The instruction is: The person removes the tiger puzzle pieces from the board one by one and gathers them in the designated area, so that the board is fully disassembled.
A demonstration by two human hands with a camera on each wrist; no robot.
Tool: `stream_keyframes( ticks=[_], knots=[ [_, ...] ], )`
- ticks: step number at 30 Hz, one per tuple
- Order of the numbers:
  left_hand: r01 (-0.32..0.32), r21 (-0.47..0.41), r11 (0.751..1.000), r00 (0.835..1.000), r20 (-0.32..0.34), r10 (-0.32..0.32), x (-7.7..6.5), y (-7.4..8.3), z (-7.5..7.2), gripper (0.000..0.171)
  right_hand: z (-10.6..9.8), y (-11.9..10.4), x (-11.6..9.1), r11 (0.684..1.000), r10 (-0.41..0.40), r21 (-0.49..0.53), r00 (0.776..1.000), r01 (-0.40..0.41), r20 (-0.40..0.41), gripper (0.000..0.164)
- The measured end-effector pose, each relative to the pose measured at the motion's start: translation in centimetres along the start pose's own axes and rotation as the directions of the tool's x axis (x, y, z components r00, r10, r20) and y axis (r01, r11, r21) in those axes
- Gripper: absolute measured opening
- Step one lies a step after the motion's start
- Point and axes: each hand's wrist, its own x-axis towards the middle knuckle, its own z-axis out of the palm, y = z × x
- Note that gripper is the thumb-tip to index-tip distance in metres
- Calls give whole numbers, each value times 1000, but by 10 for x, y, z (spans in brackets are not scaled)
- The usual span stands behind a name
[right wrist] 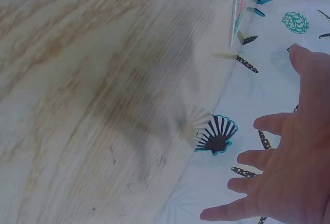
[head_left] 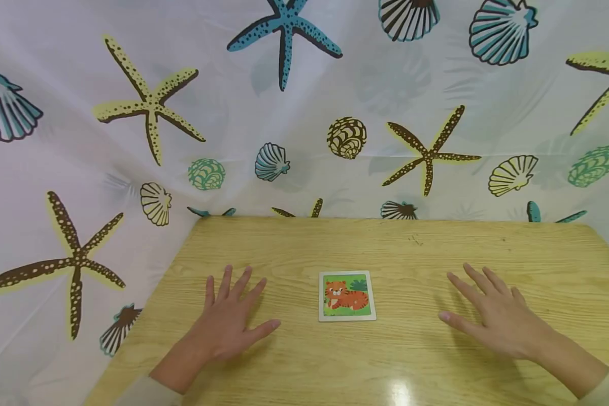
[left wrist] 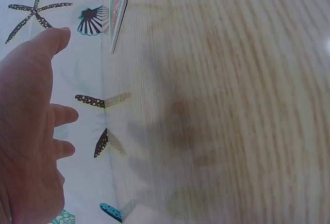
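Observation:
A square picture puzzle [head_left: 347,296] with a pale border lies flat on the wooden table, showing an orange tiger on green. To its left, my left hand [head_left: 229,321] hovers palm down over the wood, fingers spread and holding nothing. On the other side my right hand [head_left: 497,318] is likewise spread above the table, apart from the puzzle. The left wrist view has the puzzle's edge [left wrist: 118,12] at the top, beyond my thumb. In the right wrist view the puzzle [right wrist: 240,10] shows edge-on at the upper right.
A light wooden table [head_left: 385,361] spreads under both hands, glossy near its front. Behind it and on the left hangs a white curtain [head_left: 304,113] printed with starfish and shells, meeting the table's back edge. Small dark marks [head_left: 415,240] dot the wood toward the back right.

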Motion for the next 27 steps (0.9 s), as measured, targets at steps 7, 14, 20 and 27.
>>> stream_keyframes(
  ticks=[7, 14, 20, 27],
  knots=[
    [-16, 1, 1000, 1000, -5, 16, 2, 0, 9, 85, 2, -1, 6, 998, -46, 38, 998, 48, -39, 77],
    [-35, -24, 999, 999, -7, 34, 6, 2, 10, 84, 5, -2, 8, 996, -55, 73, 997, 59, -63, 75],
    [-42, -33, 999, 999, 6, 43, 9, 4, 11, 82, 6, -6, 9, 992, -59, 103, 995, 67, -84, 72],
    [-49, -59, 997, 999, 17, 50, 13, 4, 15, 76, 5, -10, 12, 988, -63, 136, 995, 73, -75, 71]
  ],
)
